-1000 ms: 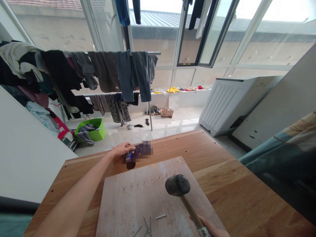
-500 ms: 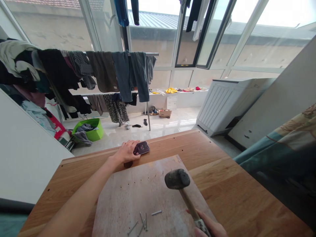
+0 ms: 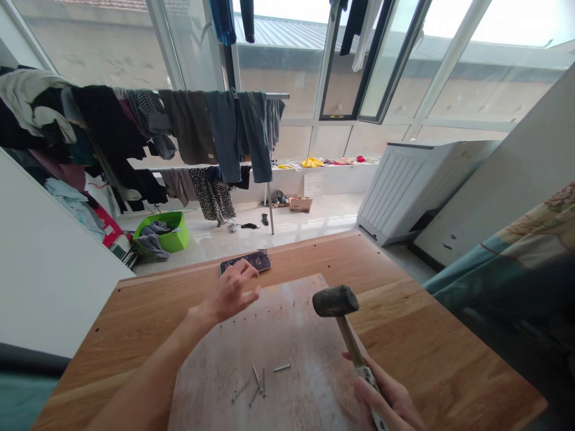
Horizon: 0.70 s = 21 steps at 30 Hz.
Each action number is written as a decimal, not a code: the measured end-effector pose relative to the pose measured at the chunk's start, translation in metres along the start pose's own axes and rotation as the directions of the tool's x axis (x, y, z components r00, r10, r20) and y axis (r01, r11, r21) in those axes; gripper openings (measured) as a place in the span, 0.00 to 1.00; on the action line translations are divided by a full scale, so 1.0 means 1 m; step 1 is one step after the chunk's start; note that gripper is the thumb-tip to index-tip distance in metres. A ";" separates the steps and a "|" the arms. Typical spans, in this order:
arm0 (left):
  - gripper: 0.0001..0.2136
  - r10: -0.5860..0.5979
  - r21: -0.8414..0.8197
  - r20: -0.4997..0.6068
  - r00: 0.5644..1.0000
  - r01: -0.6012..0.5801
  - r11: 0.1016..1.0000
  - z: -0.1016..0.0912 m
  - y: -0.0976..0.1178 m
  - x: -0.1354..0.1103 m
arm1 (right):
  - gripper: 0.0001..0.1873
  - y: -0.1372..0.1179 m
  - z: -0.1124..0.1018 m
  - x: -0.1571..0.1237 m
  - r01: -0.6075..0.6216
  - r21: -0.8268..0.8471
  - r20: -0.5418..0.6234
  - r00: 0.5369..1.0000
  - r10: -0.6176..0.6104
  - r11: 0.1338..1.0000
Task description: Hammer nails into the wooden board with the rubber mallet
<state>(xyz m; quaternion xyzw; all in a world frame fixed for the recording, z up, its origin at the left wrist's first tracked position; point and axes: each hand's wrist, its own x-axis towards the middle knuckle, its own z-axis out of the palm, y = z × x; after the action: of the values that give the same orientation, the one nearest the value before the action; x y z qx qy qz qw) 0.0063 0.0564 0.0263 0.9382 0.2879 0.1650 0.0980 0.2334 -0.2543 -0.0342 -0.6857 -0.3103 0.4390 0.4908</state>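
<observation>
While the right hand [image 3: 389, 401] grips the hammer [image 3: 344, 323] by its handle, the black head hangs above a pale board [image 3: 287, 335]. Loose nails [image 3: 258, 383] lie on that board, near its close edge. Left hand [image 3: 233, 290] hovers open, fingers loosely spread, just short of a phone [image 3: 247, 261] lying flat on the wooden table [image 3: 426, 353]. Beyond the table: glossy floor, a green basket [image 3: 164, 234], a laden clothes rack [image 3: 179, 126], tall windows [image 3: 287, 60].
</observation>
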 end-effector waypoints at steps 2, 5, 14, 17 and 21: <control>0.04 0.100 -0.074 0.174 0.980 -0.088 0.993 -0.007 0.036 -0.023 | 0.42 -0.003 0.001 0.000 0.004 0.017 0.050 0.999 -0.004 1.000; 0.05 0.223 -0.036 0.367 0.903 -0.226 0.973 -0.006 0.085 -0.052 | 0.42 -0.008 0.003 -0.001 0.027 0.012 0.058 0.998 -0.028 1.000; 0.14 0.358 0.067 0.335 0.872 -0.401 0.914 0.032 0.122 -0.067 | 0.41 -0.009 0.003 -0.001 0.084 -0.005 0.104 0.991 -0.083 0.996; 0.13 0.235 -0.192 0.221 0.946 -0.194 0.962 0.030 0.097 -0.056 | 0.40 -0.006 0.002 0.001 0.100 0.001 0.100 0.990 -0.100 0.995; 0.07 -0.168 -0.580 -0.022 0.986 0.124 0.805 0.035 0.055 -0.037 | 0.39 -0.003 0.004 0.002 0.133 -0.021 0.086 0.988 -0.131 0.991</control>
<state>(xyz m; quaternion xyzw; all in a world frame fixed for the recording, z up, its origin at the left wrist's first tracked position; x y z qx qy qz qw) 0.0177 -0.0127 0.0000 0.8329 0.2991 0.2702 0.3793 0.2307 -0.2499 -0.0323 -0.6509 -0.3815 0.4299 0.4960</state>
